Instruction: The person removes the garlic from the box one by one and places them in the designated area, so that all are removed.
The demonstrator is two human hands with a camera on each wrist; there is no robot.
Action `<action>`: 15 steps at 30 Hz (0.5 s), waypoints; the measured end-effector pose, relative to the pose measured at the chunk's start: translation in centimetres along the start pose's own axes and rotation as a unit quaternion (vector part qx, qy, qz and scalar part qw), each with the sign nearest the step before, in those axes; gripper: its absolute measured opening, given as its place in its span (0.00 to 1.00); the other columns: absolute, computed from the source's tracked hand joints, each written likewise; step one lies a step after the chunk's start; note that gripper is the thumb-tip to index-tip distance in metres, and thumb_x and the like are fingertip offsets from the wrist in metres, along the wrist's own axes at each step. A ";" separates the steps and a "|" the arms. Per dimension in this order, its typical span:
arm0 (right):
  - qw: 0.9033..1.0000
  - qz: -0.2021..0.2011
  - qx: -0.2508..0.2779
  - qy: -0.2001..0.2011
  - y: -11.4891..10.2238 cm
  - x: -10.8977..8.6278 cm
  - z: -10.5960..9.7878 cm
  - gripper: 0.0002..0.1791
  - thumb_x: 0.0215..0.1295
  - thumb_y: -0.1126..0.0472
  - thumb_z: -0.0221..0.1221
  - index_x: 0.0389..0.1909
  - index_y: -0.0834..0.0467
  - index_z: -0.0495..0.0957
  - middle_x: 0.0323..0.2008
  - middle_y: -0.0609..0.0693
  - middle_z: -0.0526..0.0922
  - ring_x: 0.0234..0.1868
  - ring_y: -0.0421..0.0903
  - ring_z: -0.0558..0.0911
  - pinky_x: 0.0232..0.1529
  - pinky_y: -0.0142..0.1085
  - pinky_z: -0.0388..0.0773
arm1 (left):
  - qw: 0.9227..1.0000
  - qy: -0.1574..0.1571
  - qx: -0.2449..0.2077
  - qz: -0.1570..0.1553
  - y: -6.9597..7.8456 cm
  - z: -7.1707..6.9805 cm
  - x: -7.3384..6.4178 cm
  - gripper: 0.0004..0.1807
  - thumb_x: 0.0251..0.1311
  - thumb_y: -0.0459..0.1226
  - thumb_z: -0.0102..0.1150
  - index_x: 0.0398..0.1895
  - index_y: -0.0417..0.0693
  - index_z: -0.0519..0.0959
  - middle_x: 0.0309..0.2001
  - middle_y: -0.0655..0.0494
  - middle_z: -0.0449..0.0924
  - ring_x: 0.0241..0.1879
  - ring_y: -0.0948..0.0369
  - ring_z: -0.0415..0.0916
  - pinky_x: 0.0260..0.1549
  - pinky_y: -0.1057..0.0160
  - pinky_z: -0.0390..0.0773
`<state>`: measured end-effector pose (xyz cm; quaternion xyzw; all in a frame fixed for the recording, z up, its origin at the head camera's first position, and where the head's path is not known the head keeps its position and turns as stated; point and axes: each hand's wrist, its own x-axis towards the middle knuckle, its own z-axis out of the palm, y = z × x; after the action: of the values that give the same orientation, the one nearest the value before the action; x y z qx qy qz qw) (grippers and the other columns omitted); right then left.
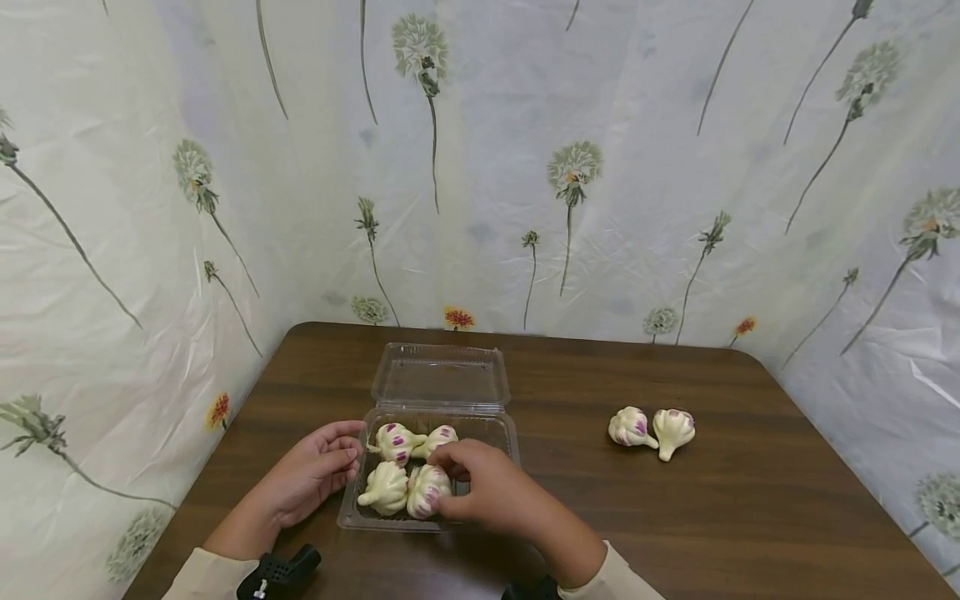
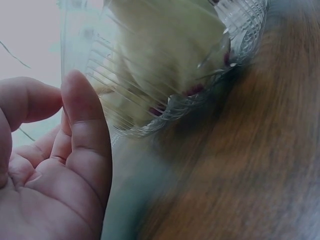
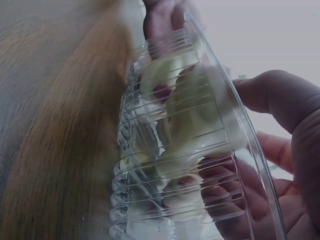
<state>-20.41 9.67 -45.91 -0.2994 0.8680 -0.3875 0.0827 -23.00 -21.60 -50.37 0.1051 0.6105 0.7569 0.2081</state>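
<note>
A clear plastic clamshell container (image 1: 480,423) stands on the table with its lid (image 1: 441,375) folded back, and several cream garlic bulbs with purple patches sit inside. My right hand (image 1: 491,492) reaches over the right side of the container; thumb and fingers hold the front right garlic bulb (image 1: 429,492). Through the clear wall in the right wrist view, fingers (image 3: 225,185) show beside the bulbs. At the left side, my left hand (image 1: 318,471) pinches the container's rim between thumb and finger. Another garlic bulb (image 1: 386,489) lies at front left, near that hand.
Two more garlic bulbs, one on its side (image 1: 630,427) and one with its stem towards me (image 1: 673,431), lie together on the brown wooden table (image 1: 570,392) to the right. A floral curtain (image 1: 487,183) hangs behind the table and at its sides.
</note>
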 end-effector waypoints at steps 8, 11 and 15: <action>1.000 0.012 0.008 0.007 -0.1 -0.1 -0.2 0.21 0.64 0.53 0.72 0.56 0.50 0.82 0.53 0.43 0.82 0.51 0.40 0.83 0.58 0.39 0.83 | 1.000 0.000 0.001 -0.002 0.1 0.0 -0.1 0.33 0.77 0.31 0.54 0.78 0.31 0.53 0.46 0.57 0.78 0.39 0.67 0.79 0.42 0.71 0.83; 1.000 0.016 0.015 0.010 -0.1 -0.2 -0.3 0.20 0.64 0.53 0.72 0.56 0.49 0.82 0.54 0.43 0.81 0.52 0.41 0.83 0.58 0.36 0.83 | 1.000 -0.001 0.001 -0.002 0.1 0.0 -0.1 0.33 0.77 0.31 0.54 0.78 0.31 0.52 0.46 0.57 0.78 0.39 0.67 0.79 0.42 0.71 0.83; 0.999 0.013 0.028 0.018 -0.2 -0.3 -0.4 0.20 0.64 0.54 0.72 0.56 0.50 0.82 0.54 0.44 0.81 0.52 0.43 0.84 0.58 0.36 0.83 | 1.000 -0.002 0.002 -0.001 0.1 0.0 -0.2 0.33 0.77 0.31 0.54 0.78 0.31 0.52 0.46 0.57 0.78 0.39 0.67 0.79 0.42 0.71 0.83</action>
<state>-20.26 9.95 -45.51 -0.2786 0.8619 -0.4159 0.0808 -22.86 -21.66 -50.24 0.1060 0.6116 0.7554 0.2100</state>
